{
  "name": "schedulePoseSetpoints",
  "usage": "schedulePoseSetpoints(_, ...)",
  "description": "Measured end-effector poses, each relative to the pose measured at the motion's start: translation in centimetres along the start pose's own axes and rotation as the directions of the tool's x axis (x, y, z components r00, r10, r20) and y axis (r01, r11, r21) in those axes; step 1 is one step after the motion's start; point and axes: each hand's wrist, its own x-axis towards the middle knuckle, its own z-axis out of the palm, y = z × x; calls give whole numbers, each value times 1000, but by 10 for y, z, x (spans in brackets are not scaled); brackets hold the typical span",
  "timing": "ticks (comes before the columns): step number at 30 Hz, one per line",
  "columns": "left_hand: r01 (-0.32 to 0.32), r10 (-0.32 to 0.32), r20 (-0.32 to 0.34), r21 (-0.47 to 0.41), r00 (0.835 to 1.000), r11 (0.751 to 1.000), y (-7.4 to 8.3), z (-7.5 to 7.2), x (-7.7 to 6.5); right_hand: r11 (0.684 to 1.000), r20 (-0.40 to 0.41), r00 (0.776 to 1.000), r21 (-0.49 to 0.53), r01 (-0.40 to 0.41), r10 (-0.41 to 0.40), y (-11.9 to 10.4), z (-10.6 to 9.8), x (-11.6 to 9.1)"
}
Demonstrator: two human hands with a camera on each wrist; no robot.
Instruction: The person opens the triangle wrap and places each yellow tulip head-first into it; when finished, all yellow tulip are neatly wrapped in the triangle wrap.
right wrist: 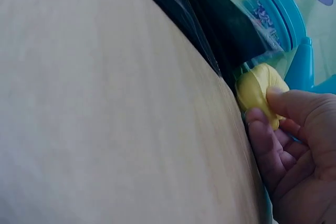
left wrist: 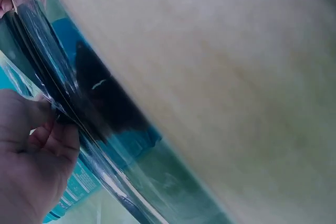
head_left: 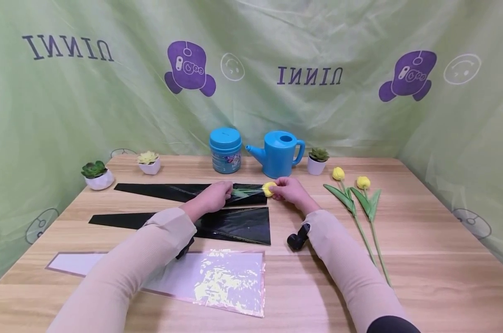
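Note:
In the head view a yellow tulip (head_left: 269, 188) lies along the farthest black-and-clear flower sleeve (head_left: 151, 189), its green leaves showing through clear film. My right hand (head_left: 291, 191) pinches the bloom at the sleeve's wide end; the right wrist view shows thumb and fingers around the yellow bloom (right wrist: 259, 90). My left hand (head_left: 215, 195) holds the sleeve nearer its middle, and in the left wrist view thumb and fingers of that hand (left wrist: 34, 156) pinch its black edge. Just in front lies a second black sleeve (head_left: 235, 225), partly under my left forearm.
A pink-edged clear and white sleeve (head_left: 172, 280) lies nearest me. Two more yellow tulips (head_left: 363, 182) lie to the right. Along the back stand a blue lidded jar (head_left: 225, 150), a blue watering can (head_left: 279, 155) and small potted succulents (head_left: 317, 162), with others at left.

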Motion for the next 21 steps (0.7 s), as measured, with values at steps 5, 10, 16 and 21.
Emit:
schedulePoseSetpoints(5, 2, -5, -49, -49, 999, 999, -2, -2, -2, 999, -47, 999, -44, -11, 9, 0, 3, 0)
schedulePoseSetpoints(10, 43, -50, -64, -117, 997, 992, -5, -2, -4, 998, -68, 997, -58, -25, 21, -1, 5, 0)
schedulePoseSetpoints(16, 63, -85, -108, -195, 990, 979, -8, -1, -6, 1000, -59, 998, -26, -11, 10, -3, 8, 0)
schedulePoseSetpoints(21, 47, -68, -116, -176, 991, 983, -7, 0, -3, 999, -51, 999, 40, 0, 2, -3, 9, 2)
